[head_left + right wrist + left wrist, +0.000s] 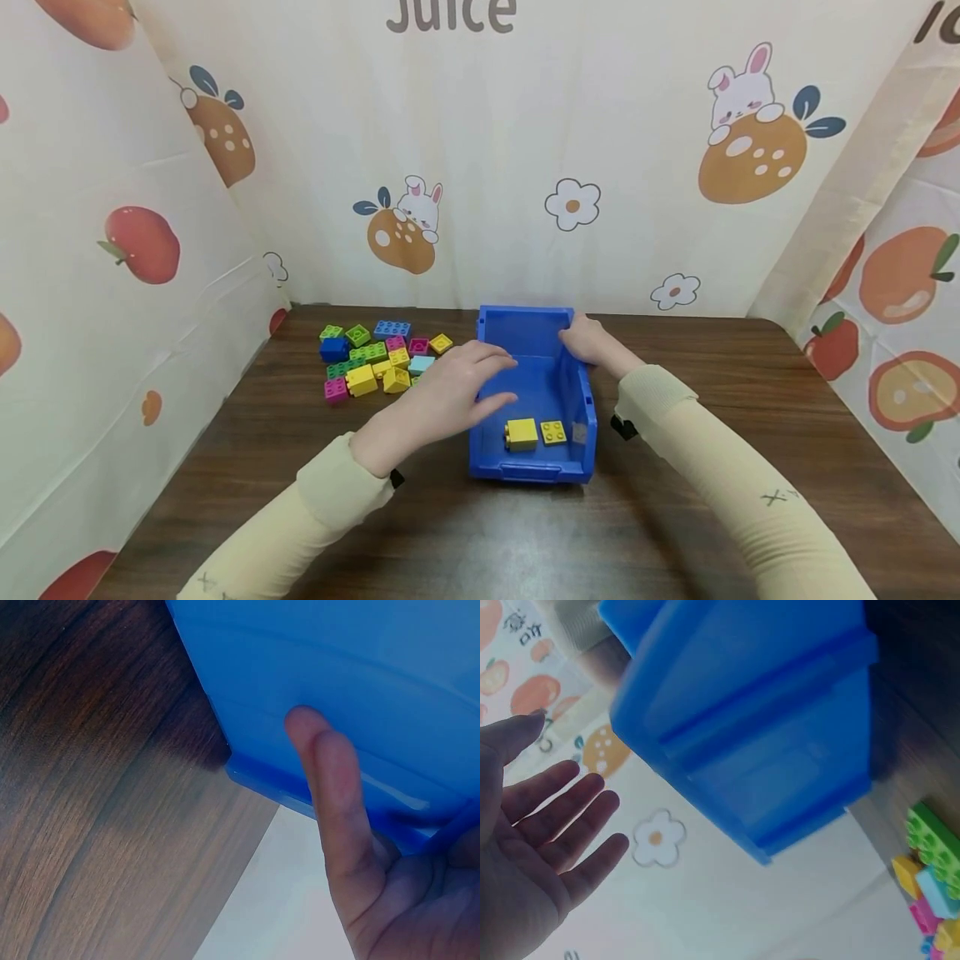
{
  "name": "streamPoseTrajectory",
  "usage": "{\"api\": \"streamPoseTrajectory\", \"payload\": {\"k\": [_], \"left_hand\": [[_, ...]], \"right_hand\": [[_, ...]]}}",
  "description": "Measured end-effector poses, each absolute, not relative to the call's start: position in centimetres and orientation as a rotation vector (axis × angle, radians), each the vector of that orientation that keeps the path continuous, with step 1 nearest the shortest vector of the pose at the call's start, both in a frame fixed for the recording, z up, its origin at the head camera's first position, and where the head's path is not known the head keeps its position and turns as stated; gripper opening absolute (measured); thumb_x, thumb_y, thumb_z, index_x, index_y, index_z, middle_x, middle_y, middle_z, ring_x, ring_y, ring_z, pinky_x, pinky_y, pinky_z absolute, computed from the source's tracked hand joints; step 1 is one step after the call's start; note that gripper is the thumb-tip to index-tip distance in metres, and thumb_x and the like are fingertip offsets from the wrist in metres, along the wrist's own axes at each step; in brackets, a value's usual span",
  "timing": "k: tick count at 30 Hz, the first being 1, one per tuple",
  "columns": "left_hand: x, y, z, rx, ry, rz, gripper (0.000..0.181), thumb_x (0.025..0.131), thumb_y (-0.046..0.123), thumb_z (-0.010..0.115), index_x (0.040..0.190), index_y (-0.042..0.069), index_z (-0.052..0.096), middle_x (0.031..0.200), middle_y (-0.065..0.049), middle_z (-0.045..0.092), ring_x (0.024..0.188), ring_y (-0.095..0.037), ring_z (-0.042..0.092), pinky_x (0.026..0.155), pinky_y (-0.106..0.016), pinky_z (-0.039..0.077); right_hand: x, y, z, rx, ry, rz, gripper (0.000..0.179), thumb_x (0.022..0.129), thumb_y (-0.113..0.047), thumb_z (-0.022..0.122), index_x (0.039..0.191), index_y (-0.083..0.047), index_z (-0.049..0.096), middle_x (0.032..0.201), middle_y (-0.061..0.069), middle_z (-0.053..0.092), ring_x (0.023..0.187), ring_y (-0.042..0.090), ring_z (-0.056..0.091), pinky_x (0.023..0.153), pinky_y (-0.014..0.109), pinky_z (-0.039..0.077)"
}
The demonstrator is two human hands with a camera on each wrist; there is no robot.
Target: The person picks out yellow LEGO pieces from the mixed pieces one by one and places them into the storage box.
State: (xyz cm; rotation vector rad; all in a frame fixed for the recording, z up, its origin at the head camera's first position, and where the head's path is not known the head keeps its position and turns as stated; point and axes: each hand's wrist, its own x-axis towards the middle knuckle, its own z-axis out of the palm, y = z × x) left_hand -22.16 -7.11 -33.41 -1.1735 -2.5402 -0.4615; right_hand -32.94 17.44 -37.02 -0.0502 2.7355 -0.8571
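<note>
A blue storage bin (532,383) stands on the table with its low front toward me. Inside it, near the front, lie a yellow block (521,435) and a flat yellow four-stud brick (553,432). My right hand (592,340) grips the bin's right wall near the far corner; in the right wrist view its fingers (339,772) lie along the outside of the wall. Beside the bin's left wall is my left hand (457,383), holding nothing. The left wrist view has that hand (540,847) with fingers spread, apart from the bin.
Left of the bin lies a loose group of toy bricks in several colours, among them a blue brick (392,330), a pink brick (336,390) and a green brick (367,352). Behind the dark wooden table (720,400) hangs a printed curtain (495,167).
</note>
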Motion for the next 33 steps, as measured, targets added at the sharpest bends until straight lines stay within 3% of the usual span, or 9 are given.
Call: {"api": "streamPoseTrajectory", "payload": {"k": [10, 16, 25, 33], "left_hand": [[-22.4, -10.4, -35.0, -0.959, -2.517, -0.557, 0.048, 0.082, 0.032, 0.074, 0.124, 0.013, 0.06, 0.125, -0.003, 0.061, 0.117, -0.019, 0.056, 0.099, -0.039, 0.046], [-22.6, -12.4, -36.1, -0.828, -2.59, -0.583, 0.049, 0.081, 0.029, 0.075, 0.124, 0.014, 0.06, 0.123, -0.004, 0.061, 0.117, -0.021, 0.055, 0.095, -0.04, 0.049], [-23.5, -15.4, -37.8, -0.698, -2.696, -0.571, 0.05, 0.081, 0.03, 0.075, 0.124, 0.01, 0.059, 0.124, -0.009, 0.06, 0.118, -0.027, 0.054, 0.094, -0.044, 0.049], [-24.7, -17.3, -39.1, -0.623, -2.763, -0.579, 0.047, 0.082, 0.027, 0.074, 0.122, 0.007, 0.06, 0.126, -0.013, 0.058, 0.12, -0.03, 0.051, 0.097, -0.047, 0.046]], "right_hand": [[-33.0, 17.4, -37.2, -0.048, 2.733, -0.858, 0.056, 0.099, -0.019, 0.032, 0.142, 0.013, 0.015, 0.109, 0.035, 0.054, 0.056, 0.024, 0.063, 0.059, 0.042, 0.057], [-33.0, 17.5, -37.4, -0.043, 2.73, -0.862, 0.056, 0.099, -0.019, 0.032, 0.142, 0.013, 0.015, 0.113, 0.036, 0.053, 0.057, 0.024, 0.063, 0.059, 0.041, 0.057], [-33.2, 17.5, -37.4, -0.07, 2.734, -0.852, 0.055, 0.098, -0.018, 0.031, 0.143, 0.012, 0.016, 0.104, 0.032, 0.056, 0.057, 0.023, 0.064, 0.059, 0.041, 0.057], [-33.1, 17.5, -37.2, -0.074, 2.747, -0.855, 0.055, 0.098, -0.018, 0.032, 0.143, 0.011, 0.017, 0.115, 0.037, 0.053, 0.057, 0.025, 0.064, 0.06, 0.043, 0.057]]}}
